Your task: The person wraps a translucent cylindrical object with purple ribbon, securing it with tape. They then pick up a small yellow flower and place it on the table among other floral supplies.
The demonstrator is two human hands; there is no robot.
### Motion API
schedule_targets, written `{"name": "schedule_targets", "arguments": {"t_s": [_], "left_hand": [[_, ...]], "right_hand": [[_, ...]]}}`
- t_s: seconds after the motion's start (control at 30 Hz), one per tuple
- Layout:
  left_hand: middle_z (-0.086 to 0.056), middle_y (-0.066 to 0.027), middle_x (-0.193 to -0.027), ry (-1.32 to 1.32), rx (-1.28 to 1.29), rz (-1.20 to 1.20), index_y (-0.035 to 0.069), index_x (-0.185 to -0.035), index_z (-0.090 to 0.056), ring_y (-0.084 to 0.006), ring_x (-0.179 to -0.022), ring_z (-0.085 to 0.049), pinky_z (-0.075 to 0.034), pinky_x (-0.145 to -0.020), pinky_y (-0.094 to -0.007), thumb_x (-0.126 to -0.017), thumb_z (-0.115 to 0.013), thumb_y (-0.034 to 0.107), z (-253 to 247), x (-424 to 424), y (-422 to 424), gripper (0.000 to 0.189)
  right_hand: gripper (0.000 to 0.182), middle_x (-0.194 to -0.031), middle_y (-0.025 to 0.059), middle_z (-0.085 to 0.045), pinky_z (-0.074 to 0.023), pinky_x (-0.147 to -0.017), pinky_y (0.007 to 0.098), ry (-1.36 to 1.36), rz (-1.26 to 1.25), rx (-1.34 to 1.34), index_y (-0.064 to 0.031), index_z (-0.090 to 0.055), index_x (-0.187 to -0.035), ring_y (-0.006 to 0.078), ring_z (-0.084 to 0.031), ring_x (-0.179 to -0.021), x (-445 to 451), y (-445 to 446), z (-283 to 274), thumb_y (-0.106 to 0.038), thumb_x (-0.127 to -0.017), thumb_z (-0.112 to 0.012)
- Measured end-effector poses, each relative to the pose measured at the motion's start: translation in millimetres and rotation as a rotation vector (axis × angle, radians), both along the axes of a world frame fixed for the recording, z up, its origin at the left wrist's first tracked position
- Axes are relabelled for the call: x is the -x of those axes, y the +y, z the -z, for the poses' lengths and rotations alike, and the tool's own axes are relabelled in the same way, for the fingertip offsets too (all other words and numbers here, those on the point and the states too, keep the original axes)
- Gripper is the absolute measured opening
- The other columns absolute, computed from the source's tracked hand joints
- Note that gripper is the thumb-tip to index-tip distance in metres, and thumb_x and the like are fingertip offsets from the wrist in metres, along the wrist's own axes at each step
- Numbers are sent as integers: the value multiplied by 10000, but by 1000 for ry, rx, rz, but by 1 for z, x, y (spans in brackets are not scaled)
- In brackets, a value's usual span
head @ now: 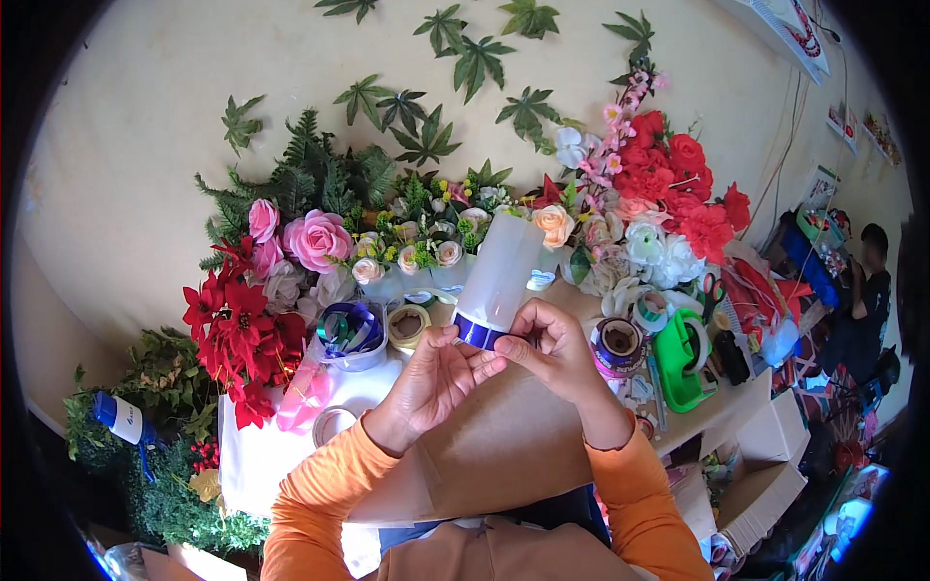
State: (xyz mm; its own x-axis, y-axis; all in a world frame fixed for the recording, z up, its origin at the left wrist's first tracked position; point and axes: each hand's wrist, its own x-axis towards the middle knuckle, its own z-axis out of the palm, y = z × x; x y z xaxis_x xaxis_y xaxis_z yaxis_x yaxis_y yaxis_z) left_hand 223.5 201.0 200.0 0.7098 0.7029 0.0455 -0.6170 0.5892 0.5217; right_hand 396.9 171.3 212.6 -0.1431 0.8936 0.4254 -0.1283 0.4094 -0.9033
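A translucent white plastic cup (501, 272) is tilted between my hands above the brown table (508, 450). Shiny blue ribbon (478, 334) wraps around its end nearest me. My left hand (439, 388) holds that end from the left, thumb against the ribbon and fingers beneath. From the right, my right hand (559, 356) pinches the ribbon and cup edge between thumb and fingers; its fingertips are partly hidden. Beyond the cup stand artificial cream roses (449, 254) in several similar white cups.
Left are a plastic tub (354, 356) of ribbon scraps, a yellowish tape roll (409, 327) and red poinsettias (243, 319). Right are a ribbon spool (616, 347), green tape dispenser (676, 370) and scissors (710, 294). An open cardboard box (763, 472) sits lower right. A person (868, 305) is far right.
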Motion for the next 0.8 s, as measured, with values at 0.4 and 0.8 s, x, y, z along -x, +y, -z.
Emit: {"name": "schedule_targets", "arguments": {"t_s": [0.4, 0.8], "left_hand": [[-529, -183, -1082, -9, -15, 18, -40, -1162, -401, -248, -941, -566, -473, -876, -342, -826, -557, 284, -5, 4, 1, 493], [-534, -186, -1078, -39, 31, 46, -32, -1157, -407, -255, -930, -575, -478, -869, -346, -820, -553, 288, -3, 3, 1, 487]], "right_hand": [[169, -792, -12, -493, -395, -643, 190, 44, -70, -19, -31, -511, -837, 54, -473, -720, -3, 1, -1, -87, -793, -665], [180, -799, -10, -502, -401, -637, 186, 57, -80, 13, -31, -514, -836, 53, -488, -728, -5, 1, 0, -90, -784, -676]]}}
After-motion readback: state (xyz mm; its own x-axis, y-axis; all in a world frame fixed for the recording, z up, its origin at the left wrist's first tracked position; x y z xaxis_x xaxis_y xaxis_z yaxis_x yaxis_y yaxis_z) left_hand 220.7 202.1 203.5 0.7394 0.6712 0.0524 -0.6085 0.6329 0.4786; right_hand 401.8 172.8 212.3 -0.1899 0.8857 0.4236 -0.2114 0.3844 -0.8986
